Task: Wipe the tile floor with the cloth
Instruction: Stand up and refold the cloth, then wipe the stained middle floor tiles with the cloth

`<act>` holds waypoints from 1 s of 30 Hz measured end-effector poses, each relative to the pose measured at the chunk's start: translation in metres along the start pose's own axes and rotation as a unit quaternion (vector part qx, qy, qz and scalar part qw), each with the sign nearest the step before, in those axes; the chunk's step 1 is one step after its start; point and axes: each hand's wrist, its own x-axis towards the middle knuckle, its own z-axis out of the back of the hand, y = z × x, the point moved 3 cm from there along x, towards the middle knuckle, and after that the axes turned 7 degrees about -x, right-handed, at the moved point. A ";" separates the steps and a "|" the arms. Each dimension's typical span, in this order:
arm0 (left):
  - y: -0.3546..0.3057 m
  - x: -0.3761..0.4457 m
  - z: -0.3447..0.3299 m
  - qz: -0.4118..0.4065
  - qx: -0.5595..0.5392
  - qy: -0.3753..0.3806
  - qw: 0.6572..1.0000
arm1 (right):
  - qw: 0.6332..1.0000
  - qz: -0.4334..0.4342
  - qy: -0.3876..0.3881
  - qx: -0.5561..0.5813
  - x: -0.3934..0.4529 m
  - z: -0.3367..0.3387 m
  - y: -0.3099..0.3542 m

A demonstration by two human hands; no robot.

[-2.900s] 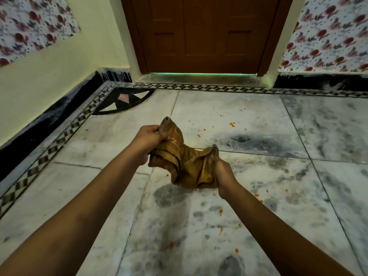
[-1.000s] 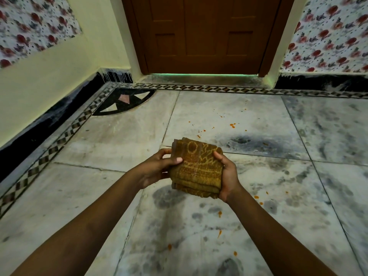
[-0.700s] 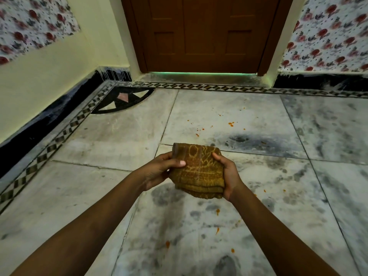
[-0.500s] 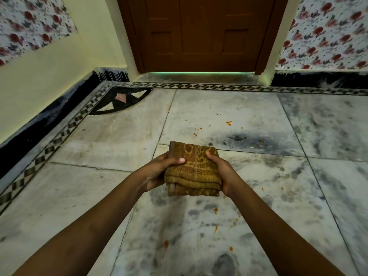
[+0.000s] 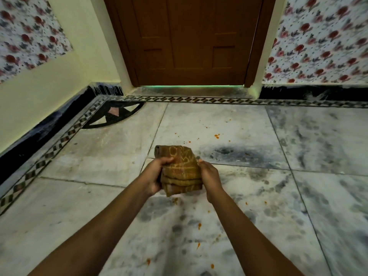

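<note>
Presently, the cloth [image 5: 180, 171] is off the floor, folded into a thick brown-gold pad with several layers showing along its near edge. Both hands grip it from the sides: the left hand [image 5: 156, 177] has its fingers curled over the left edge and top face, and the right hand [image 5: 209, 176] is wrapped round the right edge. Whether the pad touches the tiles beneath cannot be told from this angle; it appears to be held just above them.

The tile floor [image 5: 298, 206] is pale marble with grey veining and dark smudges. Orange specks [image 5: 216, 136] lie scattered on the tile beyond the cloth, toward the door [image 5: 189, 40], and more specks [image 5: 199, 226] lie on the tile nearer the person, between the forearms. A patterned border strip [image 5: 59, 143] runs along the floor's left edge and its far edge, with a dark corner inlay [image 5: 115, 116] at the far left corner.

Assessment: wiping appears not yet begun. No streak or cleaned path is evident, and the specks sit undisturbed on both sides of the cloth. What seems complete is preparation of the cloth into a pad. Remaining: set it down, press, and sweep across the soiled tiles.
</note>
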 end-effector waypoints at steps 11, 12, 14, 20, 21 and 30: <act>-0.063 0.112 0.067 -0.171 0.198 -0.107 0.959 | 0.934 0.103 -0.095 -0.330 0.085 0.023 -0.024; -0.065 0.130 0.071 -0.204 0.263 -0.100 0.938 | 0.923 0.105 -0.097 -0.357 0.094 0.019 -0.035; -0.074 0.155 0.070 -0.271 0.470 -0.142 0.828 | 0.900 0.112 -0.099 -0.410 0.105 0.015 -0.049; -0.075 0.224 0.063 -0.340 0.603 -0.229 0.684 | 0.830 0.143 -0.134 -0.523 0.150 0.014 -0.068; -0.066 0.235 0.062 -0.345 0.622 -0.192 0.676 | 0.825 0.141 -0.147 -0.527 0.157 0.016 -0.066; -0.015 0.279 0.062 -0.243 0.686 -0.156 0.668 | 0.772 0.108 -0.234 -0.582 0.207 0.023 -0.077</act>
